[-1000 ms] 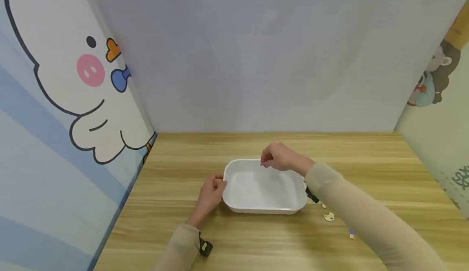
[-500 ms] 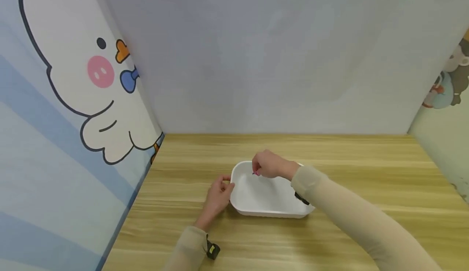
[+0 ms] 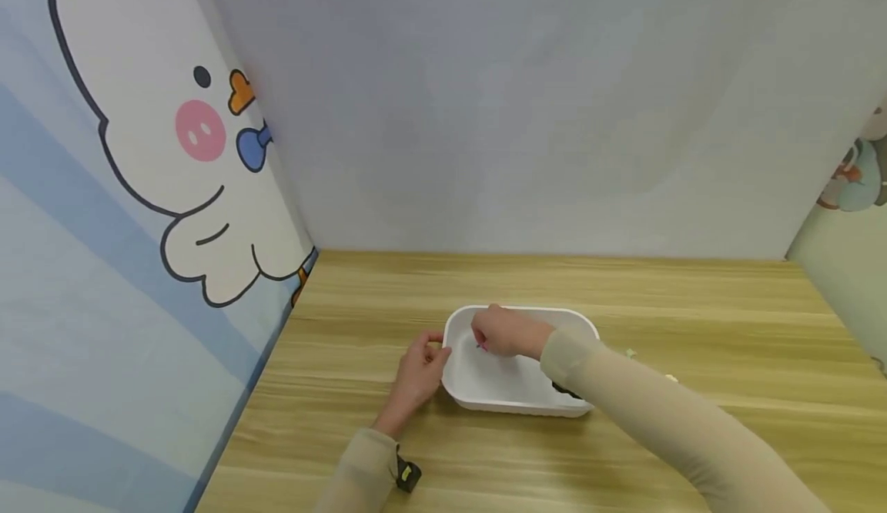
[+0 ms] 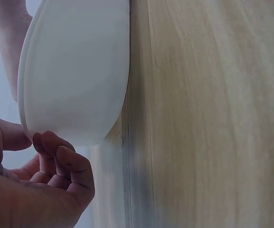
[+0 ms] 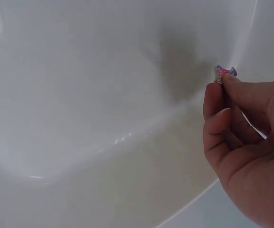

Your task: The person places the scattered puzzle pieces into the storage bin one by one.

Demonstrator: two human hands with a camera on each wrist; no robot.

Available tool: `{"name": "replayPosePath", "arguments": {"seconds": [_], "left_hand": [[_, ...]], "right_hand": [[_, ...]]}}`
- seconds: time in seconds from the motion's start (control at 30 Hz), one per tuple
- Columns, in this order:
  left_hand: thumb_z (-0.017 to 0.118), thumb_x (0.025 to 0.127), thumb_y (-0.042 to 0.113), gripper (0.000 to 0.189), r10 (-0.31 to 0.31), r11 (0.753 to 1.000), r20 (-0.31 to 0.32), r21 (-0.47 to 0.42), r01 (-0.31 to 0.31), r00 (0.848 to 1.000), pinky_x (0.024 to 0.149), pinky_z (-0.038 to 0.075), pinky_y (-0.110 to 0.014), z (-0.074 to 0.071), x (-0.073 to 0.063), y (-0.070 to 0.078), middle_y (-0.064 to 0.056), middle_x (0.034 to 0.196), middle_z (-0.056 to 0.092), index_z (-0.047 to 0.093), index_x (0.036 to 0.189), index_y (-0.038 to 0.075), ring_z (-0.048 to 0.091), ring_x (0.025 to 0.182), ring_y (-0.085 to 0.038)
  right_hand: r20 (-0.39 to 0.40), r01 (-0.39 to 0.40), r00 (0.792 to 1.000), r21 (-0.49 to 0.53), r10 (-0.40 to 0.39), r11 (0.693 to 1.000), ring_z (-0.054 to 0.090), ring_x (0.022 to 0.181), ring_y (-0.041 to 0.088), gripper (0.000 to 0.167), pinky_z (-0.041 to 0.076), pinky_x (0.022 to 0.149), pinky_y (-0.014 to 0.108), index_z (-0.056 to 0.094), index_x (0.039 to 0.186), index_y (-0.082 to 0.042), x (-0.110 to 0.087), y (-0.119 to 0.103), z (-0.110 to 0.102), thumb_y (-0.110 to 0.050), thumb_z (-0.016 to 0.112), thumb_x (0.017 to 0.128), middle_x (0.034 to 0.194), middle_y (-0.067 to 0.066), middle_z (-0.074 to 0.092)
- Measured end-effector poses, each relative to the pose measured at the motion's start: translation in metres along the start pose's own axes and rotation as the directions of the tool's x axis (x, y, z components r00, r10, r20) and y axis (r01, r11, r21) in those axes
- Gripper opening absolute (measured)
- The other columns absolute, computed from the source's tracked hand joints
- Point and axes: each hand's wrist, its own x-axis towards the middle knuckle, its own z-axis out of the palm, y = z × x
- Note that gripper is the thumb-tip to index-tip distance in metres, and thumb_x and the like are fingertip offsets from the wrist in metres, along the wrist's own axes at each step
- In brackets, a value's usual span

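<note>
A white rectangular tray [image 3: 521, 407] with rounded corners stands on the wooden table. My left hand [image 3: 418, 373] grips its left end, and in the left wrist view the thumb and fingertips pinch the tray's rim [image 4: 22, 90]. Inside the tray, above its floor, my right hand [image 3: 507, 333] pinches a small crumpled-looking scrap [image 5: 226, 73], pink with blue and pale patterned edges, between thumb and index finger. Its remaining fingers are curled in. The right wrist view has the hand's shadow falling on the smooth white inside of the tray.
Small pale bits [image 3: 630, 353] lie on the table [image 3: 374, 290] right of the tray, partly behind my right sleeve [image 3: 665, 405]. A grey-white backdrop [image 3: 520, 128] rises along the far edge. A cartoon-printed panel [image 3: 138, 189] borders the left side.
My right hand has moved from the tray's far rim down and slightly left into the tray, the scrap still pinched. The left hand keeps its hold; the whole view has shifted a little.
</note>
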Motion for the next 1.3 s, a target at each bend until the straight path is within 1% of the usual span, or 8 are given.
{"name": "replayPosePath", "arguments": {"seconds": [0.13, 0.17, 0.23, 0.37, 0.47, 0.7, 1.0, 1.3], "left_hand": [[0.059, 0.093, 0.008, 0.022, -0.005, 1.0, 0.002, 0.007, 0.005, 1.0, 0.051, 0.044, -0.028, 0.0, 0.0, 0.003, -0.017, 0.072, 0.059, 0.056, 0.113, -0.002, 0.051, 0.059, -0.014], [0.059, 0.093, 0.008, 0.022, -0.006, 1.0, 0.002, 0.009, 0.006, 1.0, 0.052, 0.044, -0.028, 0.001, 0.001, 0.003, -0.016, 0.072, 0.059, 0.056, 0.113, -0.002, 0.051, 0.059, -0.014], [0.059, 0.094, 0.008, 0.022, -0.014, 1.0, 0.005, 0.013, 0.014, 1.0, 0.052, 0.044, -0.028, 0.001, 0.001, 0.004, -0.016, 0.072, 0.059, 0.056, 0.113, -0.001, 0.051, 0.06, -0.014], [0.059, 0.094, 0.009, 0.022, -0.004, 1.0, 0.015, 0.012, 0.004, 1.0, 0.052, 0.044, -0.027, 0.002, 0.002, 0.004, -0.015, 0.073, 0.06, 0.056, 0.113, -0.002, 0.052, 0.061, -0.014], [0.059, 0.093, 0.007, 0.022, 0.009, 1.0, 0.018, 0.008, -0.01, 1.0, 0.051, 0.044, -0.027, 0.003, 0.002, 0.003, -0.016, 0.072, 0.059, 0.055, 0.112, -0.003, 0.052, 0.06, -0.014], [0.059, 0.093, 0.007, 0.021, -0.017, 1.0, 0.023, 0.013, 0.017, 1.0, 0.053, 0.045, -0.028, 0.005, 0.001, 0.005, -0.016, 0.074, 0.06, 0.056, 0.112, -0.001, 0.052, 0.061, -0.014], [0.06, 0.093, 0.008, 0.022, -0.01, 1.0, 0.009, 0.009, 0.01, 1.0, 0.053, 0.045, -0.029, 0.005, 0.004, 0.003, -0.015, 0.073, 0.06, 0.056, 0.113, -0.002, 0.053, 0.061, -0.014], [0.06, 0.093, 0.007, 0.022, -0.013, 1.0, -0.004, 0.014, 0.013, 1.0, 0.053, 0.044, -0.028, 0.004, 0.006, 0.003, -0.014, 0.072, 0.059, 0.056, 0.112, -0.003, 0.052, 0.061, -0.014]], "right_hand": [[-0.04, 0.041, 0.998, -0.022, -0.042, 0.999, 0.047, 0.06, 0.012, 0.023, 0.042, 0.06, 0.027, 0.056, 0.066, -0.014, 0.004, 0.003, 0.008, 0.003, 0.066, 0.078, 0.062, -0.006, 0.05], [-0.05, 0.043, 0.998, -0.023, -0.044, 0.999, 0.047, 0.06, 0.012, 0.023, 0.042, 0.057, 0.027, 0.056, 0.066, -0.015, 0.005, 0.004, 0.01, 0.003, 0.066, 0.078, 0.062, -0.006, 0.05], [-0.063, 0.033, 0.997, -0.004, -0.033, 0.999, 0.048, 0.061, 0.012, 0.022, 0.042, 0.057, 0.027, 0.057, 0.067, -0.014, 0.007, 0.005, 0.012, 0.002, 0.067, 0.078, 0.063, -0.006, 0.05], [-0.076, 0.014, 0.997, 0.024, -0.012, 1.0, 0.048, 0.062, 0.014, 0.019, 0.042, 0.058, 0.028, 0.059, 0.07, -0.013, 0.009, 0.004, 0.015, 0.001, 0.069, 0.078, 0.064, -0.005, 0.051], [-0.094, 0.015, 0.995, 0.023, -0.013, 1.0, 0.047, 0.062, 0.014, 0.019, 0.042, 0.058, 0.028, 0.058, 0.07, -0.012, 0.008, 0.002, 0.017, 0.001, 0.069, 0.078, 0.064, -0.004, 0.05], [-0.152, 0.012, 0.988, 0.018, -0.009, 1.0, 0.047, 0.061, 0.014, 0.016, 0.042, 0.056, 0.028, 0.06, 0.071, -0.01, 0.007, -0.003, 0.021, 0.002, 0.068, 0.077, 0.065, -0.004, 0.05], [-0.153, -0.02, 0.988, 0.037, 0.025, 0.999, 0.048, 0.063, 0.015, 0.017, 0.043, 0.058, 0.028, 0.061, 0.07, -0.011, 0.01, -0.002, 0.023, 0.002, 0.068, 0.078, 0.066, -0.003, 0.05], [-0.176, -0.008, 0.984, 0.019, 0.012, 1.0, 0.052, 0.067, 0.015, 0.01, 0.045, 0.063, 0.029, 0.064, 0.075, -0.008, 0.016, 0.003, 0.028, 0.0, 0.07, 0.079, 0.071, 0.0, 0.056]]}}
